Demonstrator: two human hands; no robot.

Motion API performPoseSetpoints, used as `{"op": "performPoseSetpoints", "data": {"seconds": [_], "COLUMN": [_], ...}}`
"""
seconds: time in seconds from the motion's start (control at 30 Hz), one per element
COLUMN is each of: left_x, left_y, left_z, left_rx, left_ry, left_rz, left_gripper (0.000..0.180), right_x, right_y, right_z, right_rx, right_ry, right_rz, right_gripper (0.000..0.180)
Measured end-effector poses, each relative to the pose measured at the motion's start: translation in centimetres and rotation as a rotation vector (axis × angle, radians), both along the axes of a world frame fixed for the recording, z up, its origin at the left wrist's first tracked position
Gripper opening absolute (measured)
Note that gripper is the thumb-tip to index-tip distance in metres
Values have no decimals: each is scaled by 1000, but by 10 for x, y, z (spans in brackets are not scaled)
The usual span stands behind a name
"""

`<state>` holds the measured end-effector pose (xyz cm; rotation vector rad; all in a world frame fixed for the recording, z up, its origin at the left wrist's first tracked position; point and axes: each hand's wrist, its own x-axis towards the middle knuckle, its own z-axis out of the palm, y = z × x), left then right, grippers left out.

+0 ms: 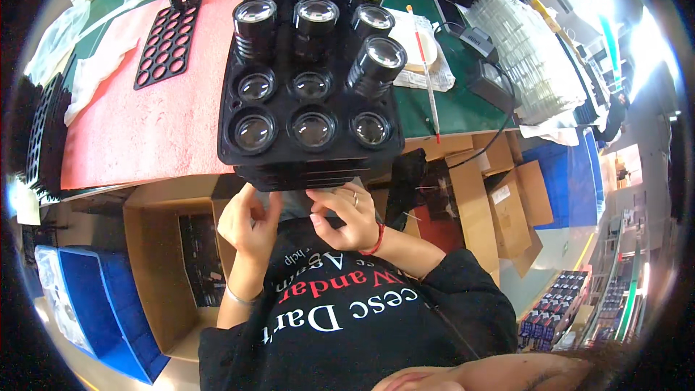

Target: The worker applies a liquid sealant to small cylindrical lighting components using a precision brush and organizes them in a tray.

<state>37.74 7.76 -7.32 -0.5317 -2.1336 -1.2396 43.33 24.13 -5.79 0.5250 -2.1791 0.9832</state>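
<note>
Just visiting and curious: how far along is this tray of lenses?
Most pockets of the black tray already carry tall black lens barrels. In hand: both hands, left and right, pinch something small at the tray's near edge; I cannot tell what. Left: the near rows, about five pockets, show only low glass lenses without barrels.

Both forearms are raised from the lower edge. The left hand (250,221) and right hand (350,216) are held close together, fingers curled and pinched.
</note>
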Motion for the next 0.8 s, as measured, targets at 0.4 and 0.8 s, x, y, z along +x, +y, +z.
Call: {"op": "performPoseSetpoints", "data": {"seconds": [0.4, 0.8], "left_x": [-2, -1], "left_y": [19, 35], "left_z": [0, 16], "left_rx": [33, 292], "left_ry": [-95, -605], "left_rz": [-128, -444], "left_gripper": [14, 6], "right_x": [3, 0], "right_y": [7, 16], "right_z": [-8, -8], "right_rx": [-39, -62], "right_ry": [24, -2], "right_rz": [-12, -69], "right_gripper": [37, 34]}}
